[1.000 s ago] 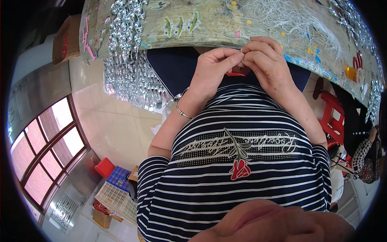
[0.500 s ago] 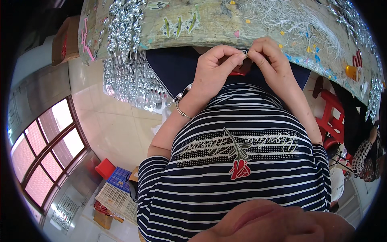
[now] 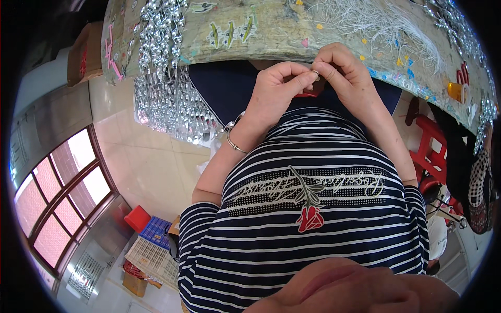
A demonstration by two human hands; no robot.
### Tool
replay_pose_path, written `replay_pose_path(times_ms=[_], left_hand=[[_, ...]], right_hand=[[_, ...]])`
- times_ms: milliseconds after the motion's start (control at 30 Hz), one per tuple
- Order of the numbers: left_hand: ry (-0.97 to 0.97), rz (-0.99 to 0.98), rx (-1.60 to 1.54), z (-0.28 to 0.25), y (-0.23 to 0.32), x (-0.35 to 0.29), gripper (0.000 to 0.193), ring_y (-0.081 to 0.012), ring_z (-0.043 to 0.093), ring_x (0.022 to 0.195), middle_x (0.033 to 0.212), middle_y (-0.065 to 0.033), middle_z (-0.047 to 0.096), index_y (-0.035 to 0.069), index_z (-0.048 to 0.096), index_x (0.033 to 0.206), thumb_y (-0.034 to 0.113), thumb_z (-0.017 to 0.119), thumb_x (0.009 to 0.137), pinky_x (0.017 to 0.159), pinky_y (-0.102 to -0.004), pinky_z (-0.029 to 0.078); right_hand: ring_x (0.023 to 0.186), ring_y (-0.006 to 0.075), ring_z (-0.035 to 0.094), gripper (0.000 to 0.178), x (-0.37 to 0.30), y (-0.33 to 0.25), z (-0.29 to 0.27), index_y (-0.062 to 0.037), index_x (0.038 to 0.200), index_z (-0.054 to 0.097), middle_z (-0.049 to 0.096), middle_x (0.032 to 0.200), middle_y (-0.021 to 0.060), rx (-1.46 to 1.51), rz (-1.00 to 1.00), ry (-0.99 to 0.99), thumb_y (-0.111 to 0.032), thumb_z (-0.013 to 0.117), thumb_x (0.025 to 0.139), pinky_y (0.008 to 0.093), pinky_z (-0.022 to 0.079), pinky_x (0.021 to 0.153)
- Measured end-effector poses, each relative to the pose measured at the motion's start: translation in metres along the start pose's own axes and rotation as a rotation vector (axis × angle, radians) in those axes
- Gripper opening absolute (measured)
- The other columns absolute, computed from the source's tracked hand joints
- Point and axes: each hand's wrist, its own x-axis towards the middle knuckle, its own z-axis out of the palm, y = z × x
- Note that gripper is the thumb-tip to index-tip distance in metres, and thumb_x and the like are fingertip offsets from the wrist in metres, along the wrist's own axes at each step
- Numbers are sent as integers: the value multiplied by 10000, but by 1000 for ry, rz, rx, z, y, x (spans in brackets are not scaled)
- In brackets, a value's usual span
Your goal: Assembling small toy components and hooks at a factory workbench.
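Note:
My left hand [image 3: 279, 91] and my right hand [image 3: 344, 75] meet just off the table's near edge, thumbs and forefingers pinched together. Between the fingertips shows a small shiny metal piece [image 3: 316, 73], mostly covered, so its kind cannot be made out. Both hands are closed on it. Silver twisted strips [image 3: 163, 31] lie in rows on the table to the left, and more of these strips [image 3: 167, 107] hang over its edge. A silver bangle [image 3: 236, 143] circles my left wrist.
The worn table [image 3: 282, 36] carries sticker-like leaf shapes [image 3: 231, 34], a tangle of white strings [image 3: 376, 23], an orange cup [image 3: 458, 93] and red-handled scissors [image 3: 463, 73]. A red stool [image 3: 430, 141] stands at right, beside another person's dotted sleeve [image 3: 477, 180]. Crates [image 3: 156, 231] sit lower left.
My right hand has shifted slightly left and up, its fingertips now closer over the metal piece and my left fingertips. At the right edge, the other person's sleeved arm has moved.

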Motion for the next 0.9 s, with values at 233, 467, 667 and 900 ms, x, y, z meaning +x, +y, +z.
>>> replay_pose_path(times_ms=[233, 467, 667, 900], left_hand=[[52, -5, 7, 2, 3, -2, 97, -65, 550, 724, 783, -13, 632, 17, 666, 900, 100, 639, 858, 682, -201, 437], [105, 138, 90, 1, -3, -1, 84, -65, 584, 748, 817, -16, 644, -7, 657, 908, 50, 639, 850, 691, -204, 476], [91, 291, 355, -1, -6, 0, 63, -61, 586, 745, 835, -10, 645, 12, 665, 892, 37, 649, 837, 675, -199, 476], [96, 390, 444, -1, -10, 2, 60, -82, 578, 745, 835, -34, 637, 7, 657, 886, 34, 645, 834, 670, -213, 465]], right_hand=[[842, 98, 528, 92, 0, 0, -3, -13, 945, 614, 539, 923, 23, 66, 75, 71, -69, 548, 914, 218, 429, 743], [853, 172, 564, 81, -9, -15, -4, -2, 920, 622, 586, 888, 68, -139, -38, 57, -39, 613, 848, 246, 438, 755], [810, 179, 579, 83, -11, -11, -1, 5, 898, 640, 591, 859, 75, -207, -64, 75, -23, 641, 820, 257, 453, 729], [782, 182, 589, 87, -9, -9, 0, 7, 889, 645, 585, 826, 78, -277, -88, 83, -10, 651, 805, 257, 462, 697]])
